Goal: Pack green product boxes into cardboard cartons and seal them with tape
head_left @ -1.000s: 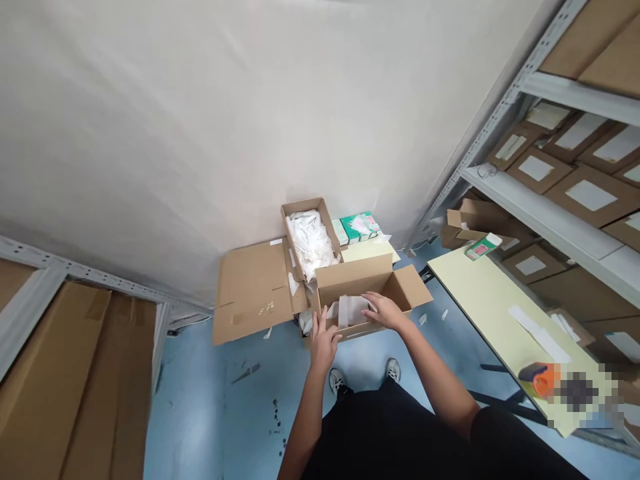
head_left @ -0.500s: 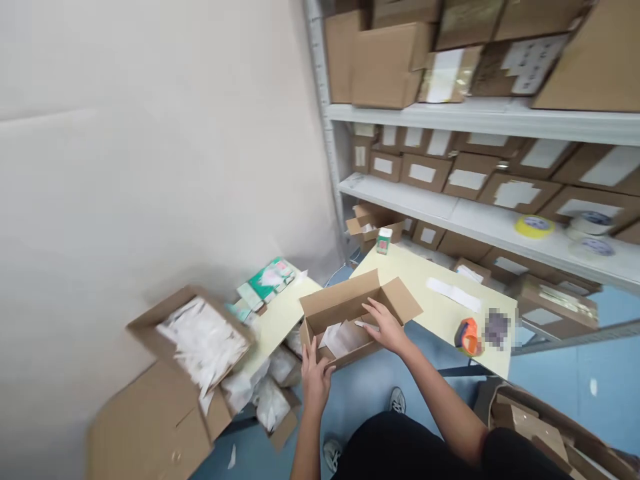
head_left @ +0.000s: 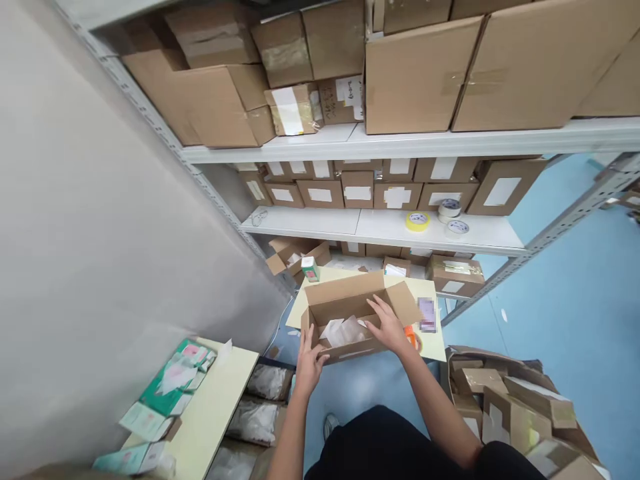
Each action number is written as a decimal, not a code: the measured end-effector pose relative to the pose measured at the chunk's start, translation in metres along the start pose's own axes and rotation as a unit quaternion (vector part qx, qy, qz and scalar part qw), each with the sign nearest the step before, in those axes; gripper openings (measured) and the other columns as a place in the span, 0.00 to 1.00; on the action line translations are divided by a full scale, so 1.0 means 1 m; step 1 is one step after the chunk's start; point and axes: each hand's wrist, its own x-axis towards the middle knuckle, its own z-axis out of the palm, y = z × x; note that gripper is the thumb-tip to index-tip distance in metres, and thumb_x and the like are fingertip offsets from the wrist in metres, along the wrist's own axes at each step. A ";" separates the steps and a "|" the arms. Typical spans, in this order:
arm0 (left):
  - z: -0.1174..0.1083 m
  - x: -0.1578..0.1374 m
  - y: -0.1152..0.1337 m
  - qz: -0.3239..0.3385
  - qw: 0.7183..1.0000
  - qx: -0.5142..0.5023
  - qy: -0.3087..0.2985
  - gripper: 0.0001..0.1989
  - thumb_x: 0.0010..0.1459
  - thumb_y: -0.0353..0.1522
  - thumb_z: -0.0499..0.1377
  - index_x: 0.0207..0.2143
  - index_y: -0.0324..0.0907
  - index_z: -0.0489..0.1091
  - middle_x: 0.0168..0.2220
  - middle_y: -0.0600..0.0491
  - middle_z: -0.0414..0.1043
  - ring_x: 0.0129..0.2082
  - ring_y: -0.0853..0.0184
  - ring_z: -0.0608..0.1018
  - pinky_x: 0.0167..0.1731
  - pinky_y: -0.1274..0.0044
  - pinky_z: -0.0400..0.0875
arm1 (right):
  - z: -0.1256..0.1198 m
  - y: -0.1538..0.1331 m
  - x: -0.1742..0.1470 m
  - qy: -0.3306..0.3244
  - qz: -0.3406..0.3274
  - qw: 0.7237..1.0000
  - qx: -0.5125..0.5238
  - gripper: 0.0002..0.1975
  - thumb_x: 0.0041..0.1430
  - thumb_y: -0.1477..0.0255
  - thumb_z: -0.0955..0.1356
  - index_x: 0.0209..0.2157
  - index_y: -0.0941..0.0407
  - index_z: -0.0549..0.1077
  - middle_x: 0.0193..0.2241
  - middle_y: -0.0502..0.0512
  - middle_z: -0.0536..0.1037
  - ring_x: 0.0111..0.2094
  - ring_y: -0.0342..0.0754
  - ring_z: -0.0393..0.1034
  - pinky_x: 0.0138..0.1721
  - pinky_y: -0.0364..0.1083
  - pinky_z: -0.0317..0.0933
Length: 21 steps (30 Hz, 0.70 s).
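Your left hand (head_left: 309,363) and right hand (head_left: 390,327) keep the open carton (head_left: 347,307) in their grip, one at either end; white paper (head_left: 343,331) lies inside; the carton is at the table (head_left: 434,343), though you cannot tell whether it rests there. Beyond stands a small green-and-white box (head_left: 310,269); farther, yellow tape (head_left: 417,221) lies on a shelf (head_left: 380,227).

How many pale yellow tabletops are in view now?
2: a left tabletop, bearing green packaging, and a far tabletop by the shelving, partly hidden by the open box. Others could be out of sight.
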 end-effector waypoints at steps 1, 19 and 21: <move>0.000 0.014 -0.003 0.007 1.000 -0.006 -0.008 0.05 0.58 0.26 0.62 0.33 0.43 0.78 0.75 0.45 0.50 0.75 0.44 0.48 0.66 0.49 0.60 | 0.000 0.001 0.003 0.004 0.008 1.000 0.003 0.31 0.66 0.65 0.68 0.69 0.50 0.64 0.71 0.61 0.60 0.70 0.60 0.58 0.68 0.62 0.58; 0.002 0.234 -0.130 0.143 0.957 -0.134 -0.213 0.41 0.46 0.39 0.75 0.63 0.48 0.70 0.77 0.42 0.39 0.75 0.44 0.51 0.68 0.53 0.58 | 0.137 -0.056 0.177 0.074 0.157 0.970 0.172 0.33 0.62 0.56 0.70 0.66 0.51 0.67 0.68 0.61 0.67 0.69 0.58 0.60 0.67 0.60 0.60; -0.002 0.247 -0.143 0.124 0.954 -0.187 -0.197 0.39 0.54 0.41 0.70 0.67 0.46 0.65 0.77 0.40 0.41 0.74 0.48 0.54 0.68 0.57 0.60 | 0.165 -0.067 0.212 0.057 0.177 0.953 0.240 0.34 0.62 0.54 0.70 0.67 0.50 0.66 0.68 0.60 0.67 0.68 0.58 0.61 0.66 0.58 0.61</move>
